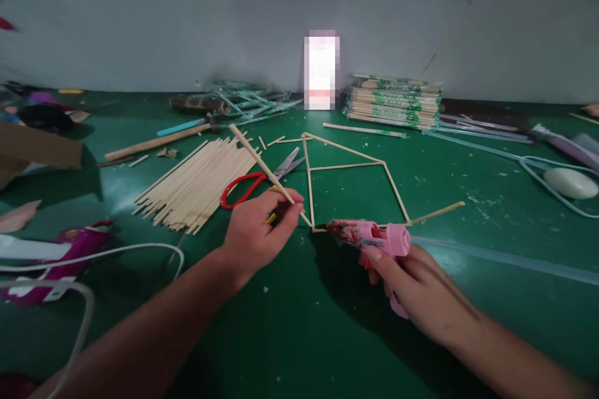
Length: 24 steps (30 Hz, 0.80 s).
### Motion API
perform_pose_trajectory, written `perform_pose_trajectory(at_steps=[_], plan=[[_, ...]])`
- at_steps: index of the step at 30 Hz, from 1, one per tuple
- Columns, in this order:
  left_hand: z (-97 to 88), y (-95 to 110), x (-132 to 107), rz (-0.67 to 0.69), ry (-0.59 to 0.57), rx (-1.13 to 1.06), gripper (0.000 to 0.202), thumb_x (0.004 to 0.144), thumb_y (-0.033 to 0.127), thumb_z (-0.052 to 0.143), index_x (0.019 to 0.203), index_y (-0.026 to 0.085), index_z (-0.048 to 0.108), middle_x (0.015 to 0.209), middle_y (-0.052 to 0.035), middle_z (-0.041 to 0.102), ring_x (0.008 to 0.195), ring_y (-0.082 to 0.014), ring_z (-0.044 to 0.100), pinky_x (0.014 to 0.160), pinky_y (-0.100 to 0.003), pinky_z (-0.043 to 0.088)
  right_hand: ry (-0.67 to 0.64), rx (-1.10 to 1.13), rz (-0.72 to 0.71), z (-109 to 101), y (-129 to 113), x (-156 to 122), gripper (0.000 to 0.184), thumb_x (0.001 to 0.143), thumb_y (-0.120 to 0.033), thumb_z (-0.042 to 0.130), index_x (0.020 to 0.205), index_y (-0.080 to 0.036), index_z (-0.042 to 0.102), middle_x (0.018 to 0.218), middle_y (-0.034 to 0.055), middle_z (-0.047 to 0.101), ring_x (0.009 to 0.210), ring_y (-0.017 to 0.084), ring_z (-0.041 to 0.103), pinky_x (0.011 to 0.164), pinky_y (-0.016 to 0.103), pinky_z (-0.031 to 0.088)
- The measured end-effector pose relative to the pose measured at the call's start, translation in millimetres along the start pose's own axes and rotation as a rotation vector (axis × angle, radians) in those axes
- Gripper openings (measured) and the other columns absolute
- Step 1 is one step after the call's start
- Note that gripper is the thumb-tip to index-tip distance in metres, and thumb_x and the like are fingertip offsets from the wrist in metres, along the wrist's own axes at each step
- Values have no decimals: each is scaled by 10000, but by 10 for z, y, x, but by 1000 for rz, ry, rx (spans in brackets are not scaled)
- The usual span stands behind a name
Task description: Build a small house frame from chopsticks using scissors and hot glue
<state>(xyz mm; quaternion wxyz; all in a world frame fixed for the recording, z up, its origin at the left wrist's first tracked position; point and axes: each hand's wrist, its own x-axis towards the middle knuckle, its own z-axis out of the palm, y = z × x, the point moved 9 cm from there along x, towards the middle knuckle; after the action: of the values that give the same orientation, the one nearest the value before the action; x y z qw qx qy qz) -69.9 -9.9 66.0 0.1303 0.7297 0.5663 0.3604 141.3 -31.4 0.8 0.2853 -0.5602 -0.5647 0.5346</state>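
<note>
My left hand (259,230) pinches a thin wooden stick (262,165) that slants up and to the left, its lower end touching the bottom left corner of a flat stick frame (349,166) on the green table. My right hand (416,287) grips a pink glue gun (374,235), whose nozzle points left at that same corner. The frame is a square with a triangle on its far side, and one stick juts out to the right.
A loose pile of sticks (199,182) and red-handled scissors (255,184) lie left of the frame. Wrapped chopstick bundles (393,103) are stacked by the wall. A purple glue gun (70,252) with white cable sits at the left, clear glue rods (505,259) at the right.
</note>
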Motion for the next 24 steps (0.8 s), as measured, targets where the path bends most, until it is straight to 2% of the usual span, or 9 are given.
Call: perform_pose_trajectory(at_steps=[3,8,17,24], plan=[[8,16,1,30,14,25,135,836,251,564,916,188,653,838,-35,710,712,-146,656,651,-225,496,-86,-110,16,67,29,-2,325,832,-451,535,628,-224,643,500,-7,559,421,127,482,394,244,333],[12,30,3,46,23,22,142,834,249,563,920,184,655,823,-36,710,725,-149,657,665,-227,499,-81,-76,25,73,56,-13,275,798,-449,576,648,-240,672,456,-6,536,417,146,486,390,251,321],[28,59,-5,61,1,4,136,823,225,575,921,191,664,839,-31,713,754,-151,660,682,-223,493,-73,-216,-17,83,-21,-16,272,819,-440,545,709,-248,701,446,-5,525,467,178,531,415,259,333],[15,54,-13,66,24,46,139,834,238,573,924,178,661,845,-35,717,748,-142,664,664,-203,494,-116,-350,0,122,26,-6,417,878,-525,407,896,-232,702,475,-4,539,397,152,481,411,265,346]])
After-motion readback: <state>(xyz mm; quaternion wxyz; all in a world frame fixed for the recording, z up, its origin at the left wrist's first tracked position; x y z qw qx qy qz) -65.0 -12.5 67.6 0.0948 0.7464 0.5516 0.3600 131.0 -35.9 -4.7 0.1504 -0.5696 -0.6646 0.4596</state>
